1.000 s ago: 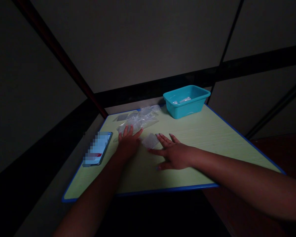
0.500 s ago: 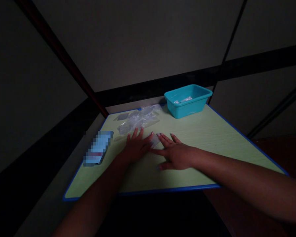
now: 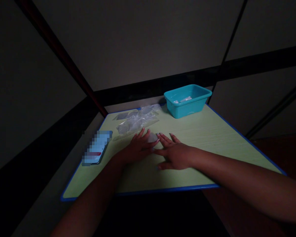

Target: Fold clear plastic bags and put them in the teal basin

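A small, pale, translucent plastic piece (image 3: 152, 137) lies on the light green table, partly covered by my fingers; its exact kind is unclear. My left hand (image 3: 139, 146) rests over its left side, palm down with the fingers stretched out. From the right, my right hand (image 3: 174, 153) lies spread, its fingertips at the piece's right edge. Just beyond my left fingertips is a loose heap of clear plastic bags (image 3: 136, 121), crumpled and overlapping.
A turquoise basin (image 3: 187, 108) with some clear wrapped items inside stands at the back right of the table (image 3: 207, 138). A phone (image 3: 98, 148), its screen blurred out, lies by the left edge. A wall rises behind the table.
My left hand has slid slightly to the right across the pale piece, closer to my right fingertips. My right hand stays nearly in place.
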The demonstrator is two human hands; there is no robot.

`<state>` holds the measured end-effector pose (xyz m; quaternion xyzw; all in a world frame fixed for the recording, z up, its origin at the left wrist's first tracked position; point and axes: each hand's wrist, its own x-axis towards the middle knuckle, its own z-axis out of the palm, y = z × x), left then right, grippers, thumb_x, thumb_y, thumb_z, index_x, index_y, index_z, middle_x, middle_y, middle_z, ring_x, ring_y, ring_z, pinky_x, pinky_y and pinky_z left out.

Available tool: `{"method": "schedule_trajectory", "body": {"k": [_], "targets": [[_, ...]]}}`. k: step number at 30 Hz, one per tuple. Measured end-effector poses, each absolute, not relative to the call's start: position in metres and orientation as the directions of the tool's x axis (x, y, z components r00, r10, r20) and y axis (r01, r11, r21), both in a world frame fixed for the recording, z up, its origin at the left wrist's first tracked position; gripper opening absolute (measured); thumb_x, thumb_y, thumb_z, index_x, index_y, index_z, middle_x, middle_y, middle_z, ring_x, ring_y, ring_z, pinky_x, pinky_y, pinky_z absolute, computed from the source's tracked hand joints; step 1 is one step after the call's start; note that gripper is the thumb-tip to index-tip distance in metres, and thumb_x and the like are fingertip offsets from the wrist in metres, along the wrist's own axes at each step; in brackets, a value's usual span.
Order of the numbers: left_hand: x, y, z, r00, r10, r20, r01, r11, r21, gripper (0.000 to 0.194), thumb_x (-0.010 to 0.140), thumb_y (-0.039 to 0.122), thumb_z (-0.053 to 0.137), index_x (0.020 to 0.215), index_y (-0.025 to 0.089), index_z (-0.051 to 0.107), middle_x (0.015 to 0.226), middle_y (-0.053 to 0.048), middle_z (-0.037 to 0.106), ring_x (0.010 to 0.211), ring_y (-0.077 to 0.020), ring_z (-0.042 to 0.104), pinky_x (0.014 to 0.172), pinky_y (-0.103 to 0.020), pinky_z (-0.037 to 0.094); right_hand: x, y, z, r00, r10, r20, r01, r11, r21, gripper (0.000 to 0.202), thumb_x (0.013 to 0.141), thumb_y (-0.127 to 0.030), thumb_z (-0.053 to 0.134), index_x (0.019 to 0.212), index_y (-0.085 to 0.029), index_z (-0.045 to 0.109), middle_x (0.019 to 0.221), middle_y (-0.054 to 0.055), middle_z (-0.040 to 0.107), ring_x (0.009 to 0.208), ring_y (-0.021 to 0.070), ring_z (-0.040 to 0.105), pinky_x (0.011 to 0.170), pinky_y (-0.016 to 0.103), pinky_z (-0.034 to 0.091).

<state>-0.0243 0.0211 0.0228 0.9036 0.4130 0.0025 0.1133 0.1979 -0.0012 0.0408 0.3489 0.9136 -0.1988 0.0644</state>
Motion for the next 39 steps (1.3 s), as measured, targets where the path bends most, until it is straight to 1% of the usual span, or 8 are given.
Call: {"method": "schedule_trajectory", "body": {"k": [5, 12, 15, 19, 23, 29, 35, 39], "targets": [[-0.029, 0.021, 0.023, 0.533, 0.836, -0.132, 0.844, -0.514, 0.154, 0.048, 0.097, 0.055, 0.029, 0.139, 0.039, 0.042, 0.159, -0.006, 0.008, 0.143, -0.039, -0.005, 0.107, -0.067, 0.012, 0.198, -0.001, 0.041, -0.741, 0.619, -0.261, 0.671, 0.663, -0.332, 0.077, 0.083, -0.065, 0.051, 0.148, -0.032, 0.027, 0.157, 0.013, -0.008, 0.14, 0.0362, -0.013, 0.108, 0.062, -0.004], [-0.033, 0.024, 0.021, 0.335, 0.941, 0.036, 0.942, -0.336, 0.019, 0.049, 0.097, 0.047, 0.036, 0.141, 0.027, 0.043, 0.157, -0.011, 0.016, 0.144, -0.0391, 0.003, 0.108, -0.062, 0.018, 0.199, -0.001, 0.04, -0.742, 0.622, -0.249, 0.668, 0.659, -0.344, 0.077, 0.083, -0.065, 0.051, 0.148, -0.035, 0.023, 0.157, 0.012, -0.01, 0.14, 0.0372, -0.014, 0.107, 0.063, -0.004], [-0.033, 0.023, 0.025, 0.397, 0.915, 0.071, 0.913, -0.402, 0.07, 0.048, 0.098, 0.043, 0.035, 0.141, 0.024, 0.043, 0.158, -0.01, 0.014, 0.144, -0.0378, 0.0, 0.11, -0.058, 0.018, 0.199, -0.002, 0.04, -0.741, 0.624, -0.25, 0.67, 0.657, -0.346, 0.077, 0.083, -0.065, 0.051, 0.148, -0.035, 0.023, 0.157, 0.012, -0.01, 0.14, 0.038, -0.013, 0.107, 0.063, -0.004], [-0.034, 0.023, 0.028, 0.513, 0.857, 0.035, 0.847, -0.513, 0.142, 0.045, 0.099, 0.043, 0.029, 0.139, 0.03, 0.046, 0.158, -0.005, 0.015, 0.144, -0.0353, -0.004, 0.112, -0.056, 0.015, 0.198, -0.001, 0.038, -0.748, 0.622, -0.231, 0.661, 0.667, -0.343, 0.078, 0.082, -0.066, 0.051, 0.148, -0.033, 0.024, 0.157, 0.015, -0.009, 0.14, 0.0374, -0.013, 0.108, 0.062, -0.004], [-0.035, 0.025, 0.024, 0.43, 0.903, -0.014, 0.896, -0.425, 0.125, 0.046, 0.099, 0.041, 0.031, 0.143, 0.031, 0.04, 0.158, -0.008, 0.014, 0.143, -0.0392, -0.003, 0.109, -0.061, 0.017, 0.198, -0.001, 0.04, -0.743, 0.625, -0.238, 0.667, 0.664, -0.338, 0.077, 0.083, -0.064, 0.051, 0.148, -0.035, 0.024, 0.157, 0.014, -0.009, 0.14, 0.0372, -0.013, 0.108, 0.062, -0.004], [-0.035, 0.028, 0.023, 0.403, 0.912, 0.073, 0.907, -0.409, 0.106, 0.05, 0.097, 0.028, 0.038, 0.146, 0.031, 0.032, 0.159, -0.01, 0.011, 0.143, -0.0396, 0.0, 0.108, -0.061, 0.02, 0.198, -0.001, 0.042, -0.742, 0.623, -0.249, 0.668, 0.654, -0.356, 0.078, 0.083, -0.064, 0.052, 0.149, -0.035, 0.022, 0.157, 0.013, -0.01, 0.14, 0.0374, -0.013, 0.108, 0.062, -0.004], [-0.034, 0.029, 0.016, 0.431, 0.902, 0.001, 0.9, -0.43, 0.07, 0.043, 0.098, 0.04, 0.035, 0.14, 0.036, 0.043, 0.159, -0.004, 0.012, 0.144, -0.0393, 0.003, 0.108, -0.061, 0.02, 0.198, -0.001, 0.04, -0.743, 0.622, -0.245, 0.666, 0.657, -0.352, 0.076, 0.082, -0.065, 0.051, 0.148, -0.034, 0.026, 0.157, 0.013, -0.008, 0.14, 0.0367, -0.014, 0.108, 0.062, -0.004], [-0.037, 0.031, 0.015, 0.351, 0.936, 0.011, 0.935, -0.351, 0.042, 0.042, 0.097, 0.038, 0.038, 0.138, 0.037, 0.045, 0.158, -0.004, 0.016, 0.143, -0.0401, 0.006, 0.106, -0.061, 0.022, 0.198, -0.002, 0.042, -0.743, 0.62, -0.252, 0.667, 0.655, -0.355, 0.075, 0.083, -0.063, 0.052, 0.148, -0.036, 0.025, 0.157, 0.011, -0.009, 0.14, 0.0366, -0.014, 0.108, 0.062, -0.004]]}}
